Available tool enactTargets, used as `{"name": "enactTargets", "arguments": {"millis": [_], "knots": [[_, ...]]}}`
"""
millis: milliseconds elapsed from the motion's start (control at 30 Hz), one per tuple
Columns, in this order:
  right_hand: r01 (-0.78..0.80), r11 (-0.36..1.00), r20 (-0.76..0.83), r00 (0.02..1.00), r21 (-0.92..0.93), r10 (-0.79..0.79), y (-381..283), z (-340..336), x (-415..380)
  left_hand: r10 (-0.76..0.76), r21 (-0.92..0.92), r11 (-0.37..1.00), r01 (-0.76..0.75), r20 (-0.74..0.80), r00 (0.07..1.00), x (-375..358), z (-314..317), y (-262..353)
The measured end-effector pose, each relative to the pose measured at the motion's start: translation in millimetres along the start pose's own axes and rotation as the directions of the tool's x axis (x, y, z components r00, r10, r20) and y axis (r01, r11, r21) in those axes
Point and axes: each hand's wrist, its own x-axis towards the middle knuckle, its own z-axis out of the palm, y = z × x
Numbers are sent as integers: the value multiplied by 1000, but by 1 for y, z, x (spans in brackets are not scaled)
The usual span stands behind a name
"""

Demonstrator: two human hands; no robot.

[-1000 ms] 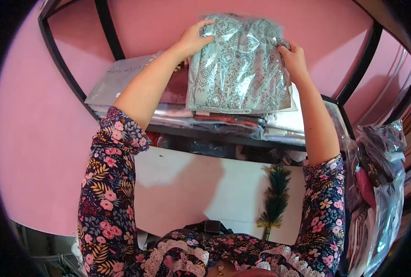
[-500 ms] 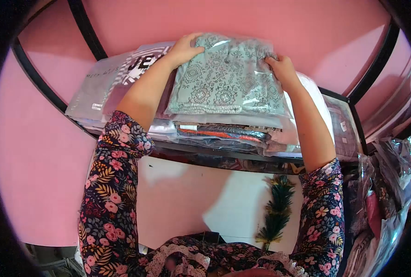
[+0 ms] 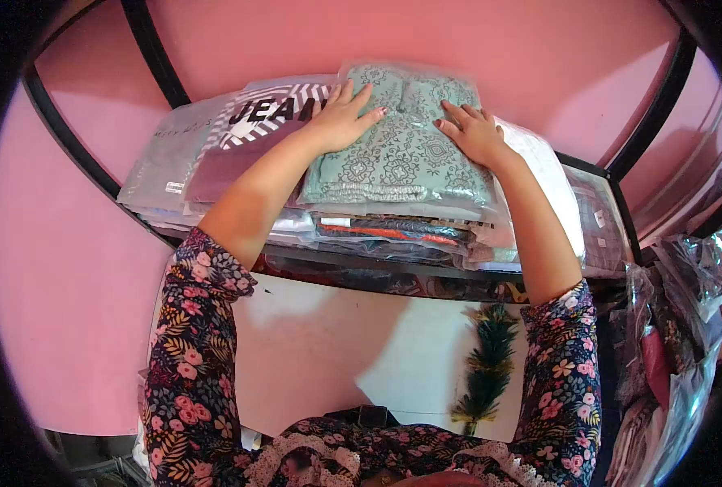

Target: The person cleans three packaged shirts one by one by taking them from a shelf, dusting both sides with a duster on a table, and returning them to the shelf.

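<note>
A green patterned garment in a clear plastic bag [image 3: 401, 150] lies on top of a stack of packed clothes on the shelf. My left hand [image 3: 344, 118] rests on its upper left part with the fingers spread. On its upper right part lies my right hand [image 3: 472, 134], palm down and fingers apart. To the left is a purple packed garment with "JEAN" lettering [image 3: 231, 166], partly covered by my left forearm. Beneath the green one, folded packed clothes with an orange edge [image 3: 409, 233] show.
A grey packed garment [image 3: 162, 158] is at the shelf's left end. White [image 3: 551, 183] and checked [image 3: 598, 219] packed garments lie to the right. Bagged clothes [image 3: 677, 325] hang at the far right. A green tinsel garland [image 3: 488, 361] hangs below the shelf's black edge [image 3: 328, 261].
Both hands have let go of the bag's upper edges and moved inward, now flat on its top. More of the "JEAN" lettering shows.
</note>
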Motion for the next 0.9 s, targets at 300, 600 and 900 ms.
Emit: {"name": "enactTargets", "arguments": {"millis": [300, 600, 900], "knots": [[91, 995, -99, 991, 42, -87, 30, 5, -1, 244, 12, 970, -244, -79, 967, -77, -31, 32], [462, 882, -258, 867, 97, -426, 3, -32, -108, 435, 210, 881, -424, -4, 901, -128, -16, 34], [404, 903, -147, 894, -145, -423, -4, -1, -136, 458, 300, 854, -425, -49, 887, -128, 3, 30]]}}
